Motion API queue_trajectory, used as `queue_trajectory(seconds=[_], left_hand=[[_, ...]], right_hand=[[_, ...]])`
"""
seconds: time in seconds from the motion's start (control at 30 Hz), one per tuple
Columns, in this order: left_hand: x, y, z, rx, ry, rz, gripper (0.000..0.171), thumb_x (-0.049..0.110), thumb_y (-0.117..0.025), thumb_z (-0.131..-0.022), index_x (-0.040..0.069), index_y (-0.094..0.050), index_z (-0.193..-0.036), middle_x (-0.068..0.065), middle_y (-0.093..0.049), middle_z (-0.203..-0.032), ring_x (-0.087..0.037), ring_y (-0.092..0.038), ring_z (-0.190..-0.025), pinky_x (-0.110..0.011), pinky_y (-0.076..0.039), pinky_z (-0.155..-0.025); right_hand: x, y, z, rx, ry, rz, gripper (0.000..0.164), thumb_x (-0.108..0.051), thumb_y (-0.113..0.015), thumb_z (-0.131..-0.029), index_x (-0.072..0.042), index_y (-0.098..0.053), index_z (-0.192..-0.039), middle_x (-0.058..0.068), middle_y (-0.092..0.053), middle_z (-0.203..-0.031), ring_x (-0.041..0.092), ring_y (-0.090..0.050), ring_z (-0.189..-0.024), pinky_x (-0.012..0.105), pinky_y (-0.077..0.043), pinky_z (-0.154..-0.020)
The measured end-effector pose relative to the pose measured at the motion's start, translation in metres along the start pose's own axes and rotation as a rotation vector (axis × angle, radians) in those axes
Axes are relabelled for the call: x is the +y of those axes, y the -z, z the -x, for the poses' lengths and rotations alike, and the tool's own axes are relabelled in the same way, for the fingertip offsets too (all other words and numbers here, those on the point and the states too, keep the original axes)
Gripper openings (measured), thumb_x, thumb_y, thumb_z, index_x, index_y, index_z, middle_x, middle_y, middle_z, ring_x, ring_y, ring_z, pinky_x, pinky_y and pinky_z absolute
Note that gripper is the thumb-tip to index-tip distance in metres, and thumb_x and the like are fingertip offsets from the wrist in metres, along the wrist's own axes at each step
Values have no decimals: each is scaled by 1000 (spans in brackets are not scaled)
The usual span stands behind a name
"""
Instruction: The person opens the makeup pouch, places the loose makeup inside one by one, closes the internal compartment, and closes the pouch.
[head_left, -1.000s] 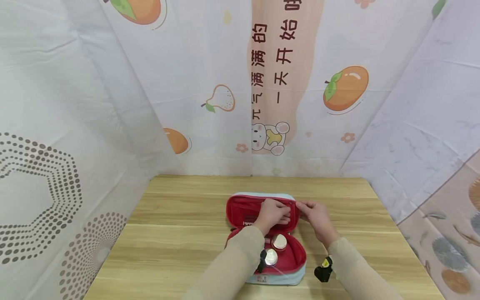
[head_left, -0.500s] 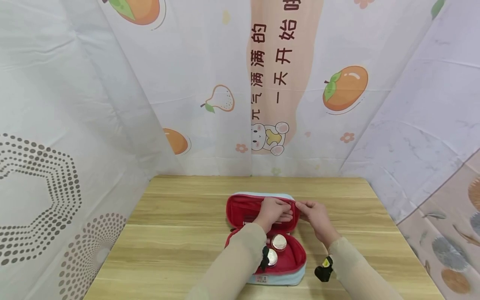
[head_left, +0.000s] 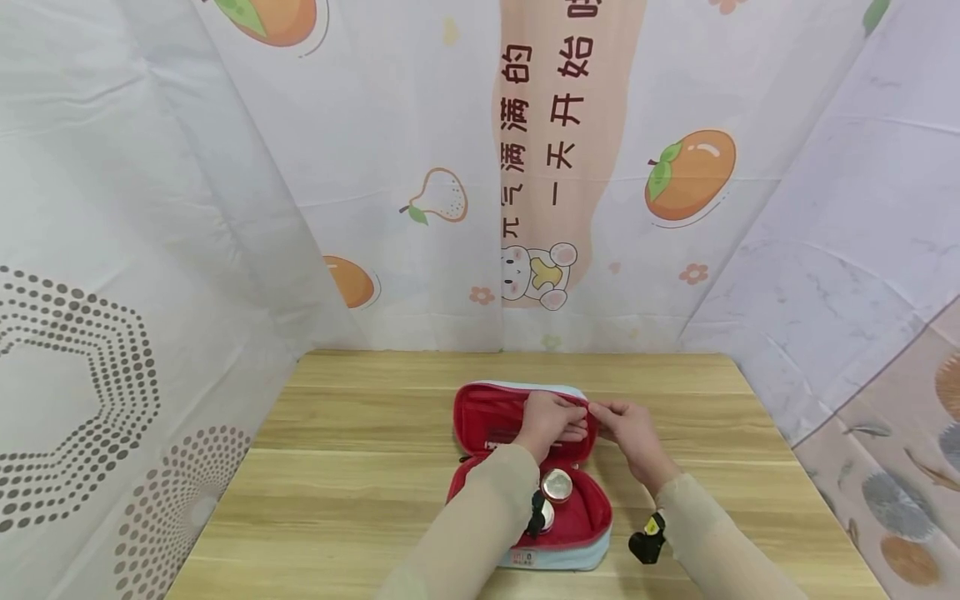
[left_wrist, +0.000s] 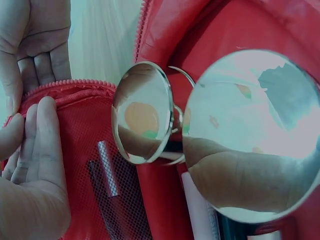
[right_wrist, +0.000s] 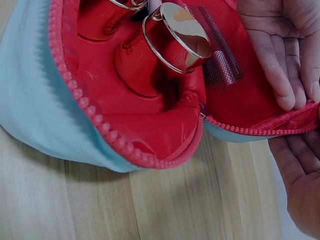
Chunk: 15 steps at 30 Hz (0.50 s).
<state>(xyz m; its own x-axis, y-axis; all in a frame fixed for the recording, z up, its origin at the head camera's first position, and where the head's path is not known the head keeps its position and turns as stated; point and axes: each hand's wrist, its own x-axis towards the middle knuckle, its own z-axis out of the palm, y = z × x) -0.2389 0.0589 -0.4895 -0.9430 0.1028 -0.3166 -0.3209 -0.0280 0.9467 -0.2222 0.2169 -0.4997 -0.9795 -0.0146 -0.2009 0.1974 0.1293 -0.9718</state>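
Note:
A light-blue makeup bag with red lining lies unzipped on the table, its lid folded back. Over the lid's red mesh pocket, my left hand pinches the zippered edge at the right corner, other fingers fairly straight along the mesh. From outside, my right hand grips that same corner, thumb and fingertips meeting the left ones. What exactly sits between the left fingertips is hidden. Behind the mesh shows a slim pinkish tube. A red jar with a mirror-bright gold lid stands in the bag beside a second one.
Several slim items, including a pale tube, lie in the bag near the jars. A wooden table spreads around it, with printed curtains behind and at both sides. A black wrist camera hangs by the right sleeve.
The left forearm has shifted slightly right, its wrist camera covering more of the front jar. The lid has tilted a little; both hands keep to its right corner.

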Motion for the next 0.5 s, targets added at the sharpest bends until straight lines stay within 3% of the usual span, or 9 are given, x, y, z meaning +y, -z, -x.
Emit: queue_trajectory(seconds=[0.3,0.5], left_hand=[[-1,6,-1,-42,0,-17,5,0,-72,-89,-2,-75,-86,-15,-74,-72,-22,-75,-63,-33,-63,-59],[-1,6,-1,-24,-8,-50,5,1,-70,-89,-1,-74,-87,-13,-74,-71,-20,-74,-63,-32,-62,-58]], right_hand=[[-2,0,2,-2,10,14,41,-23,-64,-103,11,-66,-125,7,-75,-107,12,-72,-91,33,-59,-89],[2,1,-1,0,8,5,41,-23,-63,-104,11,-64,-127,7,-75,-109,12,-72,-93,38,-58,-94]])
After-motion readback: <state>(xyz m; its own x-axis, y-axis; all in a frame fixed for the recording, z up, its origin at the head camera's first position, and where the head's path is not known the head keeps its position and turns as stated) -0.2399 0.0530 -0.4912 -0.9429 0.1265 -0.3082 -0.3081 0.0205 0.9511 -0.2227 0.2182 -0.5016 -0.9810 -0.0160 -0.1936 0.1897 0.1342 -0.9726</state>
